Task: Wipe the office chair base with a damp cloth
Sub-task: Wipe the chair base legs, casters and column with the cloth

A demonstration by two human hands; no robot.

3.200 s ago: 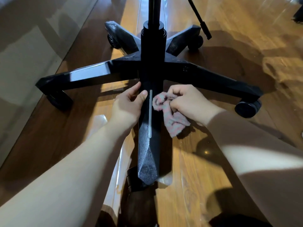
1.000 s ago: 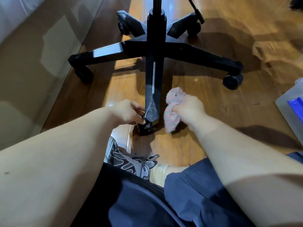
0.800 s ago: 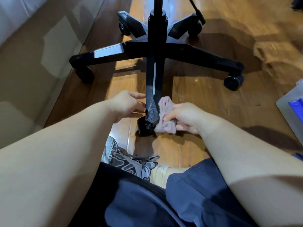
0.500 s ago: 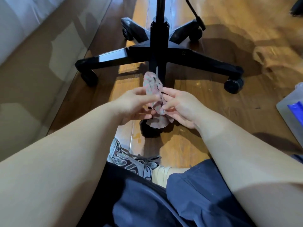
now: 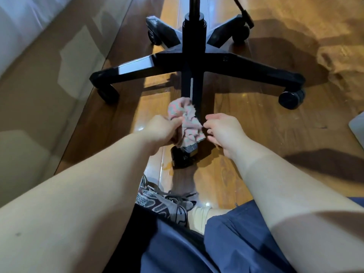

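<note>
A black five-legged office chair base [image 5: 232, 62] stands on the wooden floor, its column rising out of the top of the view. One leg points straight at me and ends in a caster [image 5: 182, 157]. My left hand [image 5: 160, 131] grips a crumpled pink and grey cloth [image 5: 187, 121] just above the near end of that leg. My right hand [image 5: 223, 131] hovers beside the cloth on the right with loosely curled fingers and holds nothing. The cloth hides the tip of the near leg.
A pale wall or panel [image 5: 39, 85] runs along the left side of the floor. My grey sneaker [image 5: 163, 201] and blue shorts [image 5: 226, 245] fill the bottom of the view. A grey object's corner [image 5: 359, 127] shows at the right edge. A lever [image 5: 244, 14] hangs near the far right leg.
The cloth has passed from my right hand to my left hand. My right hand has let go and drawn slightly right. Before that, the right hand wiped down the near leg to its tip.
</note>
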